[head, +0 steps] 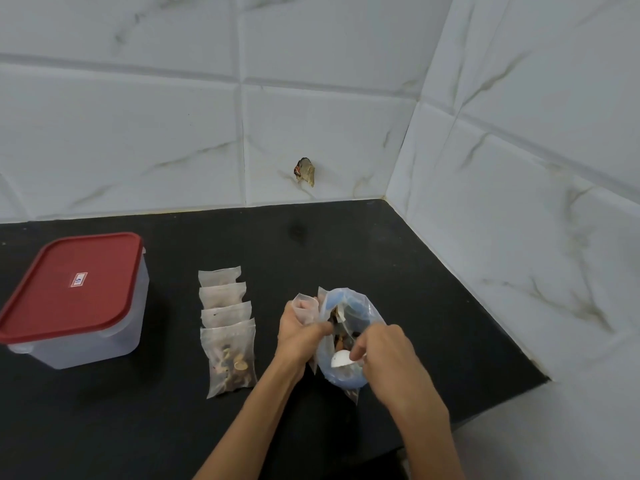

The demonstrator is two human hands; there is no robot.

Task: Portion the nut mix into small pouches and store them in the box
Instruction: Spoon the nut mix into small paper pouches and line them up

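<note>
Two hands: both are being used at the big bag, nearest the viewer, over the black desk.
Right hand: its fingers are being curled round a white scoop inside the bag's mouth.
Left hand: an empty small pouch is being gripped in its curled fingers, just beside the bag and touching it.
Nut mix bag: it is being kept upright on the desk between the hands, its mouth open, with the nut mix showing darkly inside.
Step in hand: a scoopful is judged as being taken for the held pouch.
Doing it well: the pouch mouth should be held wide and close against the bag's rim, the scoop kept level and modestly filled, so that nothing is being spilled on the desk; the seal strip is best kept free of crumbs.
Filled pouches: four are lying in an overlapping row, left of the hands.
Box: it is standing further left, well apart, its red lid on; it is not yet being filled.
Writing: a small sticker is showing on the lid, too small to be read.
Wall: white marbled tiles are standing behind, one bearing a chipped patch.
</note>
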